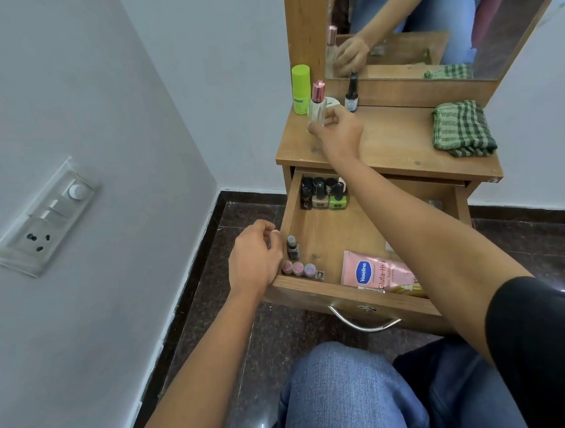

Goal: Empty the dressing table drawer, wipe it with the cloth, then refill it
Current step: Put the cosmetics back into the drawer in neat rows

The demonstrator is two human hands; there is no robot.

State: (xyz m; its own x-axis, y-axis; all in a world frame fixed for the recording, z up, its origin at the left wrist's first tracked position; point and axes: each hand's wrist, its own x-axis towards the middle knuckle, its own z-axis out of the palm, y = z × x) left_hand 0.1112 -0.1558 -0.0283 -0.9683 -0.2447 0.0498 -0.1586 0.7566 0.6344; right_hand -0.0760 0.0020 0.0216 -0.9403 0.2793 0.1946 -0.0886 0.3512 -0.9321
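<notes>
The wooden drawer (339,294) is pulled out under the dressing table top (393,147). Inside it, several nail polish bottles (323,193) stand at the back left, small lipsticks (298,268) at the front left, and a pink Vaseline tube (374,272) lies at the front. My right hand (337,134) is over the top's left rear, fingers around a clear perfume bottle with a pink cap (316,104). My left hand (254,258) rests curled on the drawer's left front corner. The green checked cloth (463,130) lies folded on the top's right side.
A lime green bottle (301,88), a white jar (332,102) and a small dark dropper bottle (351,93) stand at the top's back left below the mirror (428,23). A wall with a switch panel (43,218) is on the left. My knees are below the drawer.
</notes>
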